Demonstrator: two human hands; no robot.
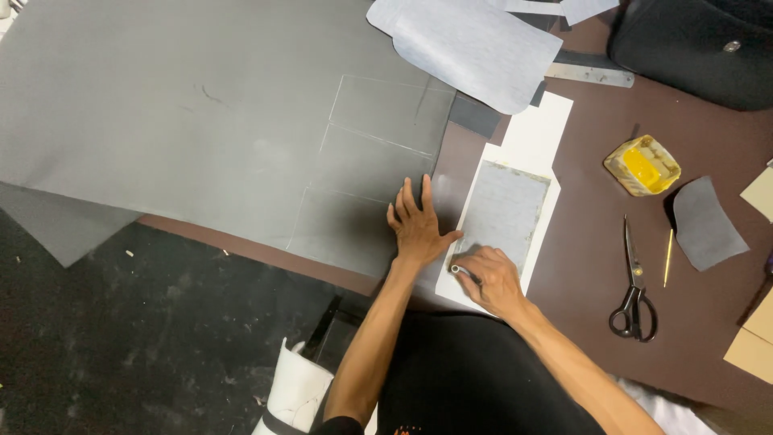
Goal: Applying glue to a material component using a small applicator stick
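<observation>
My left hand (415, 225) lies flat, fingers spread, on the right edge of a large grey sheet (201, 113) that bears faint drawn rectangles. My right hand (493, 278) grips a small silver pen-like tool (463, 271) at the lower left corner of a grey rectangular piece (506, 211). That piece rests on a white card (535, 137) on the brown table (708, 322).
Black-handled scissors (634, 294) and a thin yellow stick (667, 258) lie to the right. A yellow glue pot (642, 165), a dark grey cut piece (704, 223), a metal ruler (592, 76), a light grey cut sheet (475, 44), a black bag (700, 48) and tan cards (753, 342) surround them.
</observation>
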